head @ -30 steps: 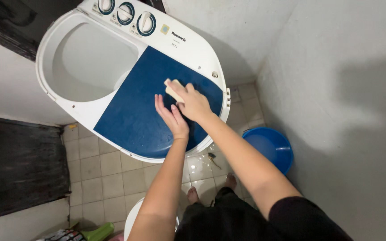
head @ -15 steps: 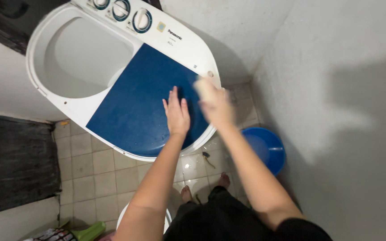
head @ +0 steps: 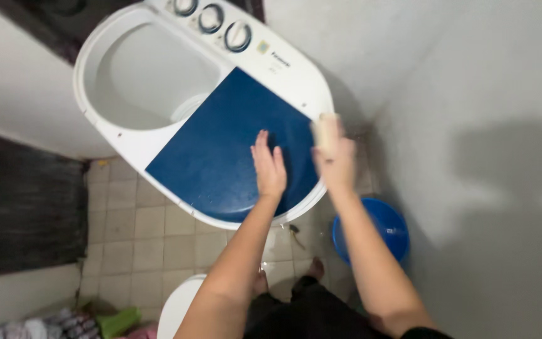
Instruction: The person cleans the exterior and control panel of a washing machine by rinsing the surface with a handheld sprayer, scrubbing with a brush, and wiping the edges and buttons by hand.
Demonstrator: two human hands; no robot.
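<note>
A white twin-tub washing machine (head: 133, 150) stands below me, its left tub (head: 152, 81) uncovered and its right side under a dark blue lid (head: 221, 150). My left hand (head: 269, 167) lies flat, fingers apart, on the blue lid near its right part. My right hand (head: 335, 162) is blurred and grips a pale beige sponge (head: 325, 130) at the machine's right rim. Three round dials (head: 212, 20) sit along the machine's back panel.
A blue plastic bucket (head: 384, 229) stands on the tiled floor to the right, close to the grey wall (head: 490, 157). A dark mat (head: 20, 207) lies at the left. A white round object (head: 180, 307) and a green item (head: 120, 320) sit near the bottom.
My right hand has carried the sponge from the middle of the blue lid rightward to the machine's right rim. My left hand has stayed flat on the lid. The view has shifted.
</note>
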